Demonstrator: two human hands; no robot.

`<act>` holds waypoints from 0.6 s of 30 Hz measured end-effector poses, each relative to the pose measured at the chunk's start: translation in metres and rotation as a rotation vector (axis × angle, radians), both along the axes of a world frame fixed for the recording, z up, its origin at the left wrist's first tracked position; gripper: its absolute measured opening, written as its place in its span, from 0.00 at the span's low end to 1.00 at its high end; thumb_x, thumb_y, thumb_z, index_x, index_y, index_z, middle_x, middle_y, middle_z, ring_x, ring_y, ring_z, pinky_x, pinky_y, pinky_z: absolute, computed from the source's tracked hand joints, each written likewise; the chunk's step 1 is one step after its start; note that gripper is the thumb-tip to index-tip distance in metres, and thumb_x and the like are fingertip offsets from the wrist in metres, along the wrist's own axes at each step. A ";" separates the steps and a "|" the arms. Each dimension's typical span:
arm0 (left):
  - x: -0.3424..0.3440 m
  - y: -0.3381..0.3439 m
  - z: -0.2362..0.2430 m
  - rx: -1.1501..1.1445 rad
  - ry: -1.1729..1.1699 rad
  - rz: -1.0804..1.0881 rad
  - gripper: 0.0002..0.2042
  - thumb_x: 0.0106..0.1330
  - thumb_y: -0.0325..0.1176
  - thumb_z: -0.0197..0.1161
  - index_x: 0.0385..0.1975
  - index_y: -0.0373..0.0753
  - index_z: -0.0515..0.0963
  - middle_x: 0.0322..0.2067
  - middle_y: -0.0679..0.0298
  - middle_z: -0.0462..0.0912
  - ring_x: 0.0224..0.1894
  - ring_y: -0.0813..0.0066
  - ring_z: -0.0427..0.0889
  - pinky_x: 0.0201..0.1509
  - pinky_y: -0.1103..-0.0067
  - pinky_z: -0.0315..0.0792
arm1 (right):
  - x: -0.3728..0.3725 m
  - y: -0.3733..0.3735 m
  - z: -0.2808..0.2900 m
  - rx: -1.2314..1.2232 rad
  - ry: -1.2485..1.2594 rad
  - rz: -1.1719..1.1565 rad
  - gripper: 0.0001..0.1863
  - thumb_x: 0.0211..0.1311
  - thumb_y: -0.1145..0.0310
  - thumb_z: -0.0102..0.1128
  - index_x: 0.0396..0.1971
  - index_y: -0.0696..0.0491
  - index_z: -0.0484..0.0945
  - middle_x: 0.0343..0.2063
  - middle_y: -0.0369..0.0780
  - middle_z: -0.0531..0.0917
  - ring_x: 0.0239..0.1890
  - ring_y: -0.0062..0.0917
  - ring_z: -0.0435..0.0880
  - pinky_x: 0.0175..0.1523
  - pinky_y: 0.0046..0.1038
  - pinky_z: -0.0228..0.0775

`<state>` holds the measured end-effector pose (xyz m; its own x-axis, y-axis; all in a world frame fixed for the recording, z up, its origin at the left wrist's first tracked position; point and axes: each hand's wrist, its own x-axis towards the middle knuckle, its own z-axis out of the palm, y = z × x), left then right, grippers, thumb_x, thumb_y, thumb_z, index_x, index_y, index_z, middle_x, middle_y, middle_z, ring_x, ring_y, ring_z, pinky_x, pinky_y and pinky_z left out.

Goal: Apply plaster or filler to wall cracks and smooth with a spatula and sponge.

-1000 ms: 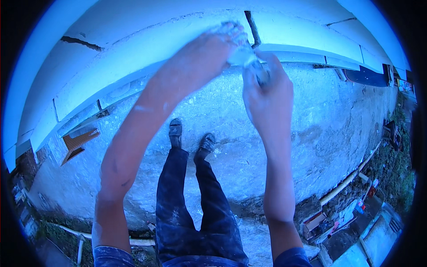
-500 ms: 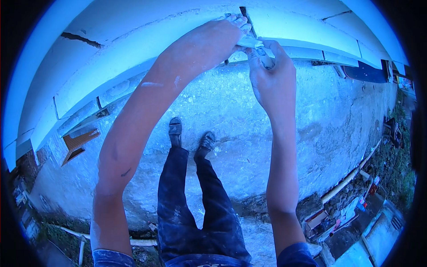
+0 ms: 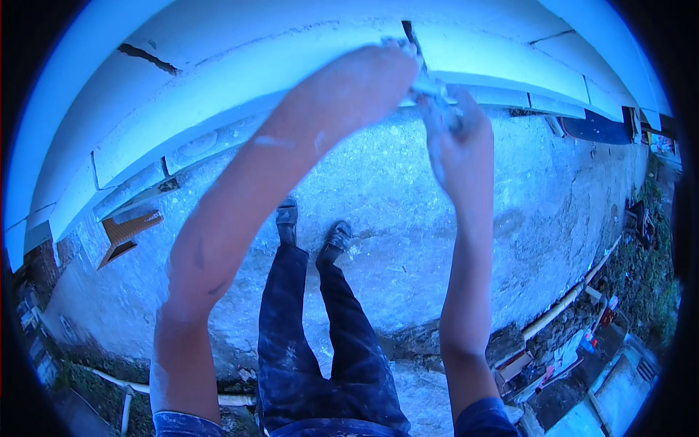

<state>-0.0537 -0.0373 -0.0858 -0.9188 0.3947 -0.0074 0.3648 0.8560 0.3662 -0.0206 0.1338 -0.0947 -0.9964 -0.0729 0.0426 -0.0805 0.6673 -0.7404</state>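
Note:
My left hand [image 3: 397, 57] is raised at a pale ledge [image 3: 477, 51], beside a dark vertical gap in it; its fingertips are blurred and partly hidden by the hand itself. A small tool coated in pale paste [image 3: 431, 92] sits between my hands, its exact shape unclear. My right hand [image 3: 459, 142], lower and to the right, is closed on this tool, with white residue on the fingers. Paste marks streak my left forearm.
Below are my sandalled feet [image 3: 335, 237] on rough, stained concrete [image 3: 393, 182]. A small brown boxlike object [image 3: 127, 229] is at left. Pale pipes [image 3: 553, 313], rubble, plants and scattered items [image 3: 579, 349] line the near edge, right. A dark oval object [image 3: 597, 127] lies beyond.
Both hands have shifted right since the earlier frames. Over the last half second my right hand has also come down a little, with the tool still in it.

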 end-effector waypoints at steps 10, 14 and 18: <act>0.025 -0.008 -0.024 -0.096 0.243 -0.002 0.20 0.70 0.28 0.56 0.61 0.37 0.75 0.60 0.48 0.78 0.63 0.55 0.76 0.72 0.63 0.67 | 0.014 -0.010 0.002 -0.079 -0.039 0.024 0.17 0.62 0.65 0.64 0.50 0.56 0.81 0.23 0.51 0.84 0.23 0.38 0.85 0.33 0.35 0.75; 0.042 -0.017 -0.015 -0.039 0.240 0.018 0.18 0.68 0.28 0.58 0.58 0.37 0.78 0.57 0.49 0.80 0.62 0.53 0.77 0.69 0.64 0.69 | 0.027 -0.024 0.021 0.043 0.001 0.024 0.19 0.62 0.66 0.63 0.51 0.56 0.81 0.23 0.51 0.84 0.26 0.40 0.87 0.32 0.36 0.75; 0.016 -0.029 -0.004 -0.115 0.073 0.048 0.11 0.67 0.28 0.60 0.47 0.34 0.81 0.50 0.48 0.83 0.57 0.52 0.79 0.64 0.63 0.71 | 0.000 -0.030 0.010 0.026 0.077 0.024 0.18 0.61 0.66 0.64 0.50 0.57 0.81 0.24 0.52 0.85 0.27 0.43 0.88 0.34 0.37 0.77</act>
